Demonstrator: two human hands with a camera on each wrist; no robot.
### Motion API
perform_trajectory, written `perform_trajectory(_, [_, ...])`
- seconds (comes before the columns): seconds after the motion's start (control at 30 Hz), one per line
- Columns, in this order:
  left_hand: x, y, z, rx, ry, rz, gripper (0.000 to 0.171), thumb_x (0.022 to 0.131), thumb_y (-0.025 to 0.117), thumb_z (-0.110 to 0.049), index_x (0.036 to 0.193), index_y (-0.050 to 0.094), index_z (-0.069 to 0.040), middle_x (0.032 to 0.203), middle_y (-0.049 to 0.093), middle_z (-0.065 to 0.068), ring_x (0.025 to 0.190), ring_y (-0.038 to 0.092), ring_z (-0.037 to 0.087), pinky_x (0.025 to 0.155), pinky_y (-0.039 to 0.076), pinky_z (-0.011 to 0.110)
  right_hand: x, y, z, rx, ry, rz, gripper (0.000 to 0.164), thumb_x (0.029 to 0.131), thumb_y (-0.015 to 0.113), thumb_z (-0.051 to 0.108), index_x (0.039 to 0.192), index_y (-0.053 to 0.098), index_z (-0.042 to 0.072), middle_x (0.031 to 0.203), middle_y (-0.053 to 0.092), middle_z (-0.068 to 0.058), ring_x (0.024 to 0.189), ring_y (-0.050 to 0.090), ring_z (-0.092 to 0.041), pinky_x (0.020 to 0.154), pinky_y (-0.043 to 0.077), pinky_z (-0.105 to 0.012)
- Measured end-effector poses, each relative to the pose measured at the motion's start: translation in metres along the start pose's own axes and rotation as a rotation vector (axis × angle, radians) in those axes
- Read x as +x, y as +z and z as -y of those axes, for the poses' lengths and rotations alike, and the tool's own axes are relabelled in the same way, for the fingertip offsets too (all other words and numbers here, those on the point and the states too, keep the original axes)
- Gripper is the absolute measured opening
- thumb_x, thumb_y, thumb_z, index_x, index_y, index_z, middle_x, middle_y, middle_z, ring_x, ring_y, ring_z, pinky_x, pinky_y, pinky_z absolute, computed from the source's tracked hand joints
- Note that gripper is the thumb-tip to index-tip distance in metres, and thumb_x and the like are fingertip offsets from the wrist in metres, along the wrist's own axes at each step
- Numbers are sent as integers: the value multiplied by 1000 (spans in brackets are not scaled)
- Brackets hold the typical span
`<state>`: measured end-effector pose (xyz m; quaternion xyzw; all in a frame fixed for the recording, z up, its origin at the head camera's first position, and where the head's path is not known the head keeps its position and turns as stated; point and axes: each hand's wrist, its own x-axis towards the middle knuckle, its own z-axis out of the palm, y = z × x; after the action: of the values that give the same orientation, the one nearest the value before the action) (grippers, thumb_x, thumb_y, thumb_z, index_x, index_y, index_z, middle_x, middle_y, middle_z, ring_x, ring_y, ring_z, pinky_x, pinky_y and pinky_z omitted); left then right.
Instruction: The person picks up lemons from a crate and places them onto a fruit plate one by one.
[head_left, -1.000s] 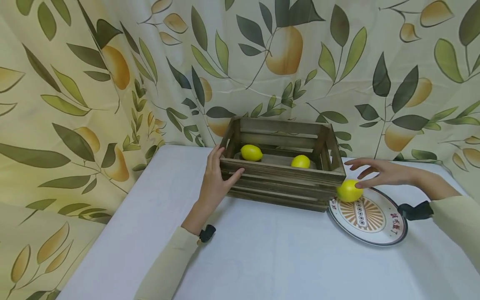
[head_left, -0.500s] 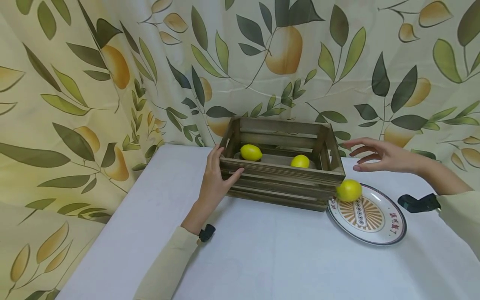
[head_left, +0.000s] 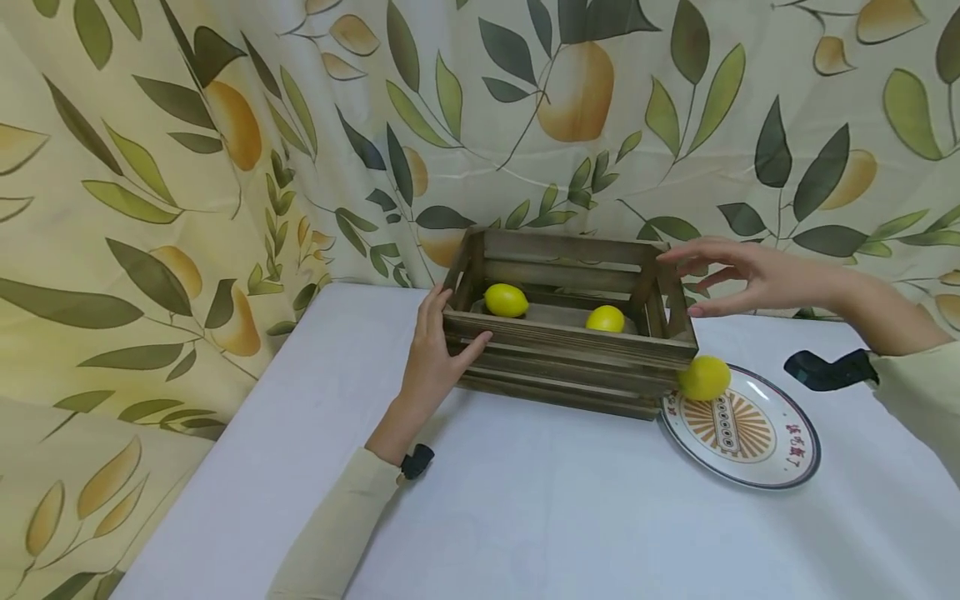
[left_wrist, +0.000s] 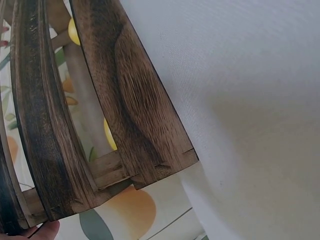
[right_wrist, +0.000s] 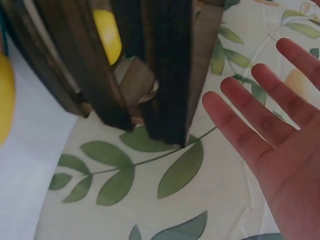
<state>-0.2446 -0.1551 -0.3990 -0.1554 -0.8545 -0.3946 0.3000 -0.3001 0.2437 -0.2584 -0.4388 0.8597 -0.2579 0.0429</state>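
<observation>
Left hand spreads wide against the front left corner of a dark brown, slatted wooden crate, its thumb lying apart across the front slats and its fingers laid along the left end. Right hand is at the crate's opposite end, wide and holding nothing, with straight fingers and gaps between them in the right wrist view; whether its fingertips touch the wood I cannot tell.

Inside the crate are two bright yellow lemons, one toward the left, the other toward the right, well apart. Yellow shows through the gaps between the slats in the left wrist view too. Another bright yellow lemon is outside, just beside the front right corner of the crate, at the far left part of a round white plate with a dark rim, an orange sunburst and red characters. Whether that lemon meets the wood is hidden.

Crate and plate sit on a white-covered counter, with cream cloth printed with leaves and orange fruit behind. Cream sleeves cover both forearms, and a black device shows at the left wrist.
</observation>
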Motion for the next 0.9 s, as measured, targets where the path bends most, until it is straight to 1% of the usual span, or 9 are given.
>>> perform_trajectory(0.1, [0, -1, 0, 3, -10, 7, 77, 86, 76, -29, 142, 34, 4, 152, 29, 21, 139, 36, 35, 110, 38, 45, 8, -2, 6, 3, 25, 14, 67, 80, 75, -2, 141, 46, 4, 140, 42, 21, 116, 49, -1, 89, 46, -15])
perform_trajectory(0.17, [0, -2, 0, 6, -14, 2, 77, 86, 77, -28, 142, 35, 4, 152, 30, 20, 139, 36, 35, 110, 38, 45, 15, -2, 9, 14, 74, 20, 66, 83, 74, 1, 142, 46, 7, 140, 41, 20, 116, 48, -1, 92, 45, -20])
perform_trajectory(0.3, [0, -3, 0, 10, -2, -6, 77, 86, 77, -27, 141, 34, 4, 152, 30, 22, 138, 37, 35, 109, 39, 44, 32, 0, 12, 34, 113, 40, 64, 86, 71, 4, 144, 45, 10, 142, 43, 5, 115, 48, 0, 94, 45, -28])
perform_trajectory(0.4, [0, -2, 1, 7, 7, -4, 77, 86, 77, -27, 141, 34, 4, 152, 30, 24, 139, 36, 36, 109, 39, 44, 46, 2, 13, 58, 87, 59, 64, 86, 70, 2, 144, 43, 7, 142, 43, -7, 114, 50, 2, 92, 47, -23])
perform_trajectory(0.5, [-1, -2, 1, 3, 3, 1, 77, 86, 77, -28, 141, 34, 4, 152, 30, 23, 139, 35, 35, 110, 38, 44, 56, 3, 14, 80, 79, 69, 63, 87, 69, 3, 145, 43, 5, 141, 43, -11, 112, 50, 4, 89, 47, -16])
perform_trajectory(0.6, [0, -1, 3, 7, 0, 1, 77, 86, 76, -29, 142, 34, 4, 152, 30, 22, 139, 36, 35, 109, 39, 43, 66, 6, 15, 100, 83, 82, 62, 88, 68, 4, 145, 42, 3, 142, 43, -15, 111, 52, 3, 88, 48, -15])
perform_trajectory(0.7, [0, 0, 4, 12, 5, -4, 78, 86, 77, -30, 142, 34, 4, 152, 30, 22, 139, 36, 34, 109, 40, 42, 75, 8, 16, 108, 97, 99, 59, 91, 67, 6, 144, 43, 5, 144, 43, -16, 114, 54, -3, 90, 48, -18])
perform_trajectory(0.8, [1, 1, 4, 8, 10, -6, 78, 86, 77, -29, 141, 34, 4, 152, 30, 21, 139, 37, 35, 109, 40, 42, 85, 12, 17, 107, 106, 109, 57, 91, 67, 8, 143, 45, 6, 145, 45, -16, 119, 56, -18, 92, 49, -23])
perform_trajectory(0.9, [1, 2, 4, 2, 13, -2, 77, 86, 77, -28, 141, 34, 4, 152, 30, 22, 139, 37, 35, 109, 39, 43, 94, 15, 15, 114, 121, 116, 56, 92, 67, 10, 143, 45, 7, 145, 46, -14, 123, 54, -29, 95, 50, -30])
